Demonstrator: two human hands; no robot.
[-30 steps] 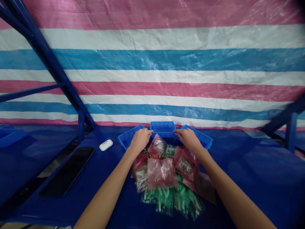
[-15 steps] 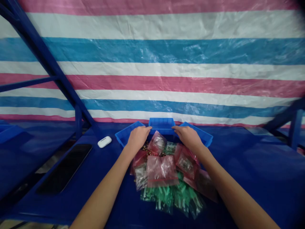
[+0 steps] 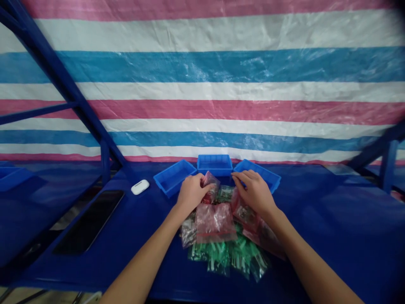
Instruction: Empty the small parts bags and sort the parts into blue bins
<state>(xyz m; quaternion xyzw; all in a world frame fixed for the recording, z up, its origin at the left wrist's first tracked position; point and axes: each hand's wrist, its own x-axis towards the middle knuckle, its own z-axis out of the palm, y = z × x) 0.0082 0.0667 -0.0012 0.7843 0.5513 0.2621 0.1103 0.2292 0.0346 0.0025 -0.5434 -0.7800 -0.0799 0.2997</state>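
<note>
My left hand [image 3: 192, 192] is closed on the top of a pink zip bag [image 3: 212, 185] at the back of a pile of small bags. My right hand [image 3: 255, 188] hovers above the right side of the pile, fingers slightly bent and apart, with nothing visible in them. Beneath it lie more pink bags [image 3: 246, 212] with small parts inside. A flat pink bag [image 3: 215, 221] covers the middle of the pile. Green-tinted clear bags [image 3: 242, 253] holding slim pieces fan out in front. Between the hands sits a greenish clear bag [image 3: 225, 193].
Three blue trays stand behind the pile: left [image 3: 174, 176], middle [image 3: 214, 164] and right [image 3: 268, 175]. Left on the blue table [image 3: 335, 219] are a white case [image 3: 140, 186] and a black phone [image 3: 90, 221]. A striped tarp [image 3: 221, 109] hangs behind; a blue frame bar [image 3: 68, 84] slants at left.
My left hand has left the tray area and come down right, taking hold of the pink bag's top. The right hand has drawn slightly back from the trays.
</note>
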